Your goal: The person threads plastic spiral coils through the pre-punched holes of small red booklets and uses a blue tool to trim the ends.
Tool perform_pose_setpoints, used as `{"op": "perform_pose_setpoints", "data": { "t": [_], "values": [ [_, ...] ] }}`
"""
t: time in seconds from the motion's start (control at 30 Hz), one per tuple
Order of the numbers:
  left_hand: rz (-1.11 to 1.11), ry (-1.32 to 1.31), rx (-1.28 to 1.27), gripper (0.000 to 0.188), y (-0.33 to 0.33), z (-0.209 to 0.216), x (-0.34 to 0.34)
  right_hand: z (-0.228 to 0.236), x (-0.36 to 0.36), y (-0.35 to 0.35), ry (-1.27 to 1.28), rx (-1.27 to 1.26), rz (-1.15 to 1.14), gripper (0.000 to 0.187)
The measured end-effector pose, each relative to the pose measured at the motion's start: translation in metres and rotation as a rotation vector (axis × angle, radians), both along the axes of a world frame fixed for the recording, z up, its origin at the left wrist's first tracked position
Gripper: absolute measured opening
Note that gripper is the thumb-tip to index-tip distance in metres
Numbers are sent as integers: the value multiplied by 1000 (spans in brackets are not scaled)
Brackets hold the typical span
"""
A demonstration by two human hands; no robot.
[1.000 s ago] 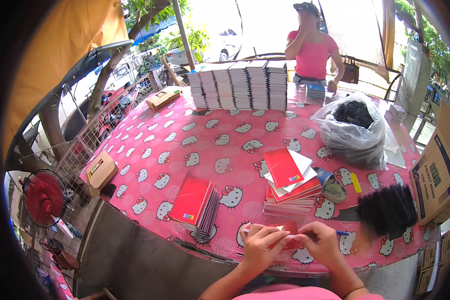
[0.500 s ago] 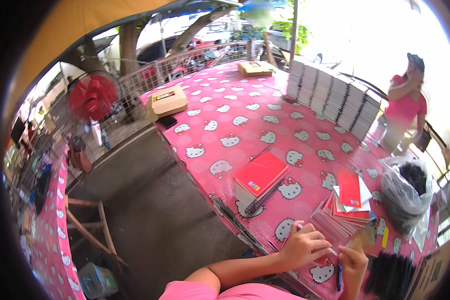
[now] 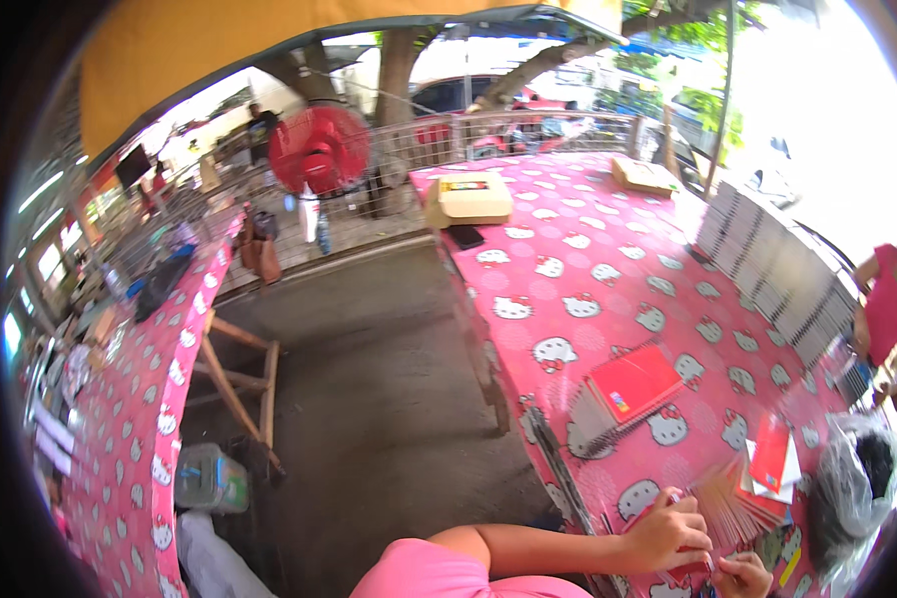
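Observation:
My left hand point(image 3: 671, 531) has its fingers curled over a small red notebook point(image 3: 690, 570), mostly hidden beneath it, at the near edge of the pink table. Close beside its lower end is my right hand point(image 3: 743, 575), fingers pinched together; what they hold is too small to make out. Just beyond my hands lie fanned, thin stacks of unbound notebook pages point(image 3: 720, 500). A loose red cover point(image 3: 769, 450) rests on white sheets there. Farther left stands a stack of red spiral notebooks point(image 3: 634, 383).
A clear plastic bag point(image 3: 847, 498) with black contents stands at the right. Tall rows of spiral-bound notebooks point(image 3: 767, 264) line the far right edge. A tan box point(image 3: 473, 199) and a black phone point(image 3: 463, 237) lie at the far left corner. A person in pink point(image 3: 889, 299) stands beyond.
The view has swung left, so the table and my hands sit farther right. My hands stay together at the red notebook. The person in pink has lowered the raised arm.

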State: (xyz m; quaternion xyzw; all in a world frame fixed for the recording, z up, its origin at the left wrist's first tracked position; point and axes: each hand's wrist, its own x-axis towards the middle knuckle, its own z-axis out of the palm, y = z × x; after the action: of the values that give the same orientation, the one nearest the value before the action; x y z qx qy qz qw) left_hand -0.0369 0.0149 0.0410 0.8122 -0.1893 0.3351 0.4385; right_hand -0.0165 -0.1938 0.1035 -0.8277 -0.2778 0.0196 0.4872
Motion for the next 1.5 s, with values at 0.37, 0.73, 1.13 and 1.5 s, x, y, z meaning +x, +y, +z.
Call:
{"op": "perform_pose_setpoints", "data": {
  "t": [0.37, 0.73, 1.13, 1.5],
  "values": [
    [30, 42, -44, 14, -13, -23, 8, 5, -13, 20, 226, -66, -109, 14],
    [5, -31, 41, 12, 3, -5, 2, -13, -9, 20, -403, -230, -116, 20],
    [17, 30, -6, 13, -7, -8, -1, -5, -20, 32, -336, -296, -155, 25],
    [-192, -117, 11, 17, 7, -22, 12, -61, 89, -124, -303, -863, -692, 42]
  ]
}}
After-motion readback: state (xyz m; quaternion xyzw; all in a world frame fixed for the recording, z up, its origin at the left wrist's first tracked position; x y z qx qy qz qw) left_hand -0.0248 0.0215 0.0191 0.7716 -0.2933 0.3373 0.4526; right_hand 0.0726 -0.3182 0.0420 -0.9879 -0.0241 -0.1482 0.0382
